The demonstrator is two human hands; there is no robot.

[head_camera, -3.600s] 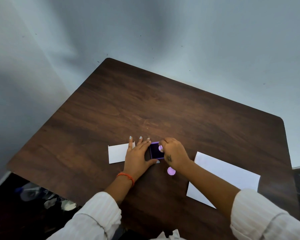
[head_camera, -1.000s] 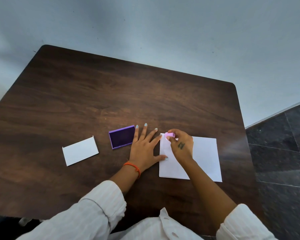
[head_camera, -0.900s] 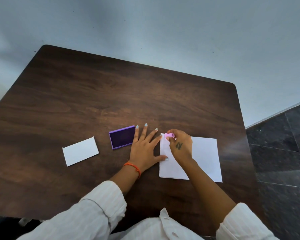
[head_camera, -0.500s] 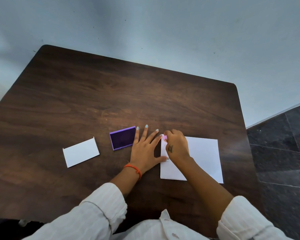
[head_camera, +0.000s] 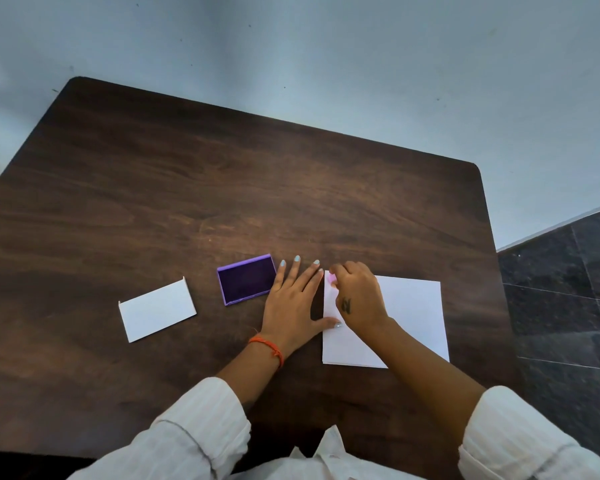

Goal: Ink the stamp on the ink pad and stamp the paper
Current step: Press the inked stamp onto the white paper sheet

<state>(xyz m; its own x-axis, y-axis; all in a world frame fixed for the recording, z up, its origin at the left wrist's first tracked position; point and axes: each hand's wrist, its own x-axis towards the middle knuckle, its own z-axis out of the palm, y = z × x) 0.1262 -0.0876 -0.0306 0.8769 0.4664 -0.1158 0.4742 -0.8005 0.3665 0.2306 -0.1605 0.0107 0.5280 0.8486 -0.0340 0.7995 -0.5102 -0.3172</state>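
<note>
Fingers [head_camera: 338, 271] of my right hand [head_camera: 359, 301] are curled tight round the small pink stamp [head_camera: 332, 279], of which only a sliver shows beneath my knuckles. I have it pressed down at the far left corner of the paper [head_camera: 411, 317], which lies toward the near right part of the desk [head_camera: 257, 188]. My left hand [head_camera: 291, 306] lies flat and spread, gripping nothing, with the palm on the bare wood and the thumb tip reaching onto the left edge of the sheet to pin it.

The ink pad [head_camera: 247, 279] sits open just beside my left fingertips, toward the middle of the desk's near half, and a white card [head_camera: 157, 310] lies well apart to its left; it may be the pad's lid, but I cannot tell.

I judge the stamp to be light, rigid and a little slick, so I hold it by its sides near the top and push straight down. Any rocking would smear the print. The paper is thin and would slide or lift with the stamp, hence my thumb.

My right wrist is bent with the back of the hand up, forearm running in from the near right edge. My left forearm comes in from the near edge, wrist low.
</note>
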